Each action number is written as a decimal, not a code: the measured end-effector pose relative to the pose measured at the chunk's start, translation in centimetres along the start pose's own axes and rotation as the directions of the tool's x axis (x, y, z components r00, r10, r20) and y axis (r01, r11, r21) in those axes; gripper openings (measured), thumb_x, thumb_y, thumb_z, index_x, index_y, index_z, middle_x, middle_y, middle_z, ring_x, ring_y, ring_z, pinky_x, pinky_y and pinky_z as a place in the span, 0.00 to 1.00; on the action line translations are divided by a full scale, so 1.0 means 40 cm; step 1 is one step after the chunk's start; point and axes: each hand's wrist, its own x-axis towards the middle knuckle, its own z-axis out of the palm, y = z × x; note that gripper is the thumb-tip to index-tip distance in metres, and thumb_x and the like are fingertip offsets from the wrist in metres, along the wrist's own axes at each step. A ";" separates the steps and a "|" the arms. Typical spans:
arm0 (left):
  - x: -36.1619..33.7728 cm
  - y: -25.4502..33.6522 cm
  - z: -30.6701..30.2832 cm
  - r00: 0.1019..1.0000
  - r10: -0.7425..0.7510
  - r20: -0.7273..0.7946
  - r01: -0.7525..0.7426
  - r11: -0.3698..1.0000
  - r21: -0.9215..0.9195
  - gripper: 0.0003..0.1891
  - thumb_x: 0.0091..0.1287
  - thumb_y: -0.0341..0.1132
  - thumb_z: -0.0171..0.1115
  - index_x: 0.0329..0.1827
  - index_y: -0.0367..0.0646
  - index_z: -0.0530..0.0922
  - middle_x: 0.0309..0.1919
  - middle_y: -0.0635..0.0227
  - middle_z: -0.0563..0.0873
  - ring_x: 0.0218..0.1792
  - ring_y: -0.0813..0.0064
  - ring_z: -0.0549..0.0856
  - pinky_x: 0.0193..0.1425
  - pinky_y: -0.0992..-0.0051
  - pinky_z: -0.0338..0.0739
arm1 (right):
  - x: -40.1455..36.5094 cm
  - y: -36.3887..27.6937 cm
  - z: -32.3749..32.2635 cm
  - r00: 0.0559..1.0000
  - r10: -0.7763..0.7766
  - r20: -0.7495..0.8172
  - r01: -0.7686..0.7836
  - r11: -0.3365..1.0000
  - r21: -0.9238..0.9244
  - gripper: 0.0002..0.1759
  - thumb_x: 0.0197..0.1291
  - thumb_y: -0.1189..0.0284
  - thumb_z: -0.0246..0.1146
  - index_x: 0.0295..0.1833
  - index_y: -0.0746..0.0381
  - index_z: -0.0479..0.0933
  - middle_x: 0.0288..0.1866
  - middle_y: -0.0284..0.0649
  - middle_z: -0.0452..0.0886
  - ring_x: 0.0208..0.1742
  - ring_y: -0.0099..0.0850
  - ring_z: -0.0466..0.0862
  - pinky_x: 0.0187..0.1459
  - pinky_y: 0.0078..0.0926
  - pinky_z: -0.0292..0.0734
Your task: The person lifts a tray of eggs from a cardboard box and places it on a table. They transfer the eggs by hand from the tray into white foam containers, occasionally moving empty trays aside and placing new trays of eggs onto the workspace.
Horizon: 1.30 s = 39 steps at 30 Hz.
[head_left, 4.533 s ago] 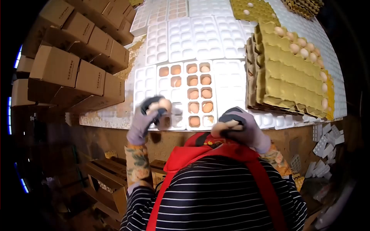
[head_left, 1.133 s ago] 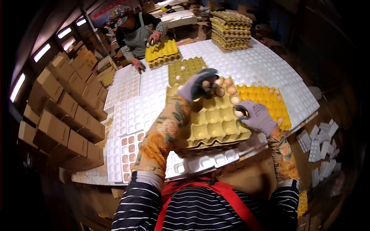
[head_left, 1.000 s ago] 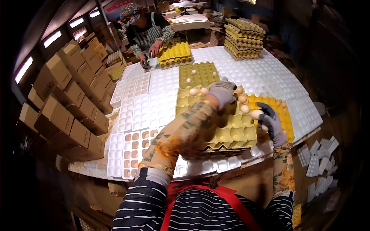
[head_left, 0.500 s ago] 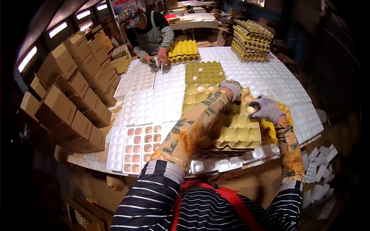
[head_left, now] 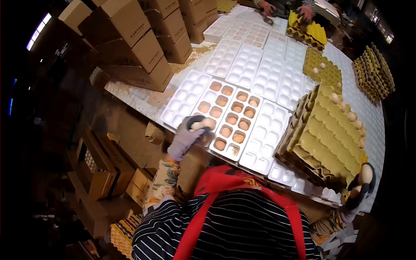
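Observation:
My left hand (head_left: 188,138), in a grey glove with dark fingers, is curled around two eggs (head_left: 203,125) above the near end of a white foam tray partly filled with brown eggs. Beside it lies another white tray (head_left: 234,117) with brown eggs in most of its cells; one near cell shows no egg. On the right, my right hand (head_left: 360,189) holds pale eggs (head_left: 365,174) at the near right corner of the stacked yellow-green egg flats (head_left: 327,132). A row of eggs (head_left: 352,116) lies along the far side of that stack.
Cardboard boxes (head_left: 138,39) stand at the back left. Across the table, a person's gloved hands (head_left: 305,13) are at yellow flats (head_left: 310,34). Another flat stack (head_left: 373,71) stands far right. White trays (head_left: 223,56) cover much of the table.
The view has turned toward the left side of the table. My left hand has moved from the flats to the white trays with eggs. My right hand now holds eggs near the stack's corner.

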 end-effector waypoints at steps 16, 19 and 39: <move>0.307 -0.136 -0.476 0.964 0.235 -0.126 -0.116 0.795 0.595 0.25 0.62 0.40 0.70 0.63 0.49 0.78 0.55 0.61 0.81 0.55 0.56 0.83 0.58 0.59 0.79 | -0.010 -0.114 1.784 0.363 0.283 0.888 0.494 0.749 -0.441 0.24 0.63 0.52 0.65 0.58 0.52 0.75 0.60 0.48 0.73 0.58 0.45 0.82 0.54 0.47 0.79; 0.379 -0.090 -0.493 0.989 0.144 0.019 -0.118 0.724 0.680 0.26 0.63 0.40 0.70 0.65 0.48 0.78 0.57 0.61 0.82 0.57 0.58 0.83 0.61 0.61 0.78 | 0.018 -0.115 1.841 0.450 0.275 0.850 0.419 0.775 -0.473 0.22 0.65 0.53 0.63 0.58 0.53 0.74 0.59 0.48 0.73 0.56 0.46 0.82 0.53 0.47 0.80; 0.442 -0.207 -0.354 0.925 0.379 -0.028 -0.298 0.768 0.566 0.19 0.68 0.30 0.64 0.59 0.32 0.72 0.62 0.54 0.75 0.63 0.60 0.75 0.69 0.63 0.69 | 0.282 -0.041 1.602 0.732 -0.250 0.634 0.427 0.893 -0.141 0.29 0.63 0.53 0.64 0.64 0.59 0.76 0.61 0.52 0.75 0.63 0.48 0.74 0.65 0.46 0.67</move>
